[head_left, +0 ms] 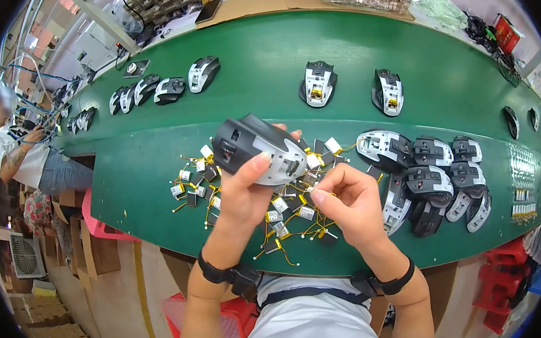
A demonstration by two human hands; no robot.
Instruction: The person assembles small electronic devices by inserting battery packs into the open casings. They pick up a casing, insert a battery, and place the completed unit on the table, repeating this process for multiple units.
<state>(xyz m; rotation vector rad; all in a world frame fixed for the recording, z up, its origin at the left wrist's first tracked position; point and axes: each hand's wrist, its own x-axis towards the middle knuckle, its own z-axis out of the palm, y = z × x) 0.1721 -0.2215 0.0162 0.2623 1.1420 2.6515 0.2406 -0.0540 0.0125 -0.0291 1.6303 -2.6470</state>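
My left hand (246, 189) is closed round a black and grey computer mouse (247, 143), tilted above the bench, its grey part with openings toward my right hand. Thumb and forefinger of my right hand (353, 204) are pinched together close to the mouse. A tiny white connector shows at those fingertips, but I cannot tell whether it is gripped or lies behind them. Beneath both hands spreads a loose heap of small silver battery packs (306, 212) with yellow tape and thin wires; the hands and mouse hide part of it.
Several partly open mice (431, 182) crowd together right of the heap. More mice stand on the green bench (254, 53) farther back, two with yellow parts inside (318, 94). A clear tray (523, 182) lies at far right. Another person (21, 149) is at far left.
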